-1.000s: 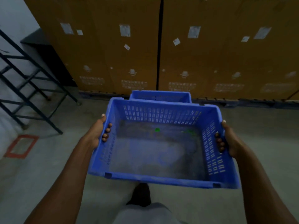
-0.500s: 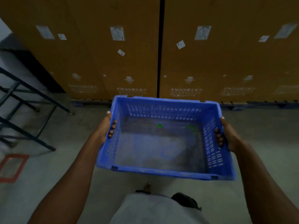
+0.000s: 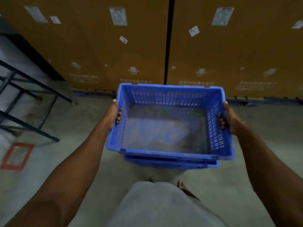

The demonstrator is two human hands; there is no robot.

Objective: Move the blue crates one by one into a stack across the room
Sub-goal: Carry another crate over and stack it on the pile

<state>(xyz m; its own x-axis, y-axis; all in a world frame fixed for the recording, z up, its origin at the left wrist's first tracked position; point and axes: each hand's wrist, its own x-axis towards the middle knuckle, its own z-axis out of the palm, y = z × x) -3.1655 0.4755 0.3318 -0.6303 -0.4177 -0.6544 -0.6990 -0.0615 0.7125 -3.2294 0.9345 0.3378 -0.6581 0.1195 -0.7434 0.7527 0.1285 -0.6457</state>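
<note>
Floor of grey concrete spreads open to the left and right of the person, with a red-outlined rectangle marked on it at the far left. A black metal frame stands on the left side, well apart from the arms, and tall brown cardboard boxes wall off the far side, a dark vertical gap between two of them. A blue crate is held in front of the body, level and near the boxes. The left hand grips its left wall, thumb along the outside rim and fingertips curled through to the inside; the right hand grips the right wall the same way, its fingertips showing inside. Directly under the held crate the near edge of a second blue crate peeks out on the floor; whether the two touch cannot be told. The held crate has slotted walls, a thick rim, and a dusty, scuffed bottom with two small green specks near its far side. The person's toes show just short of the lower crate.
</note>
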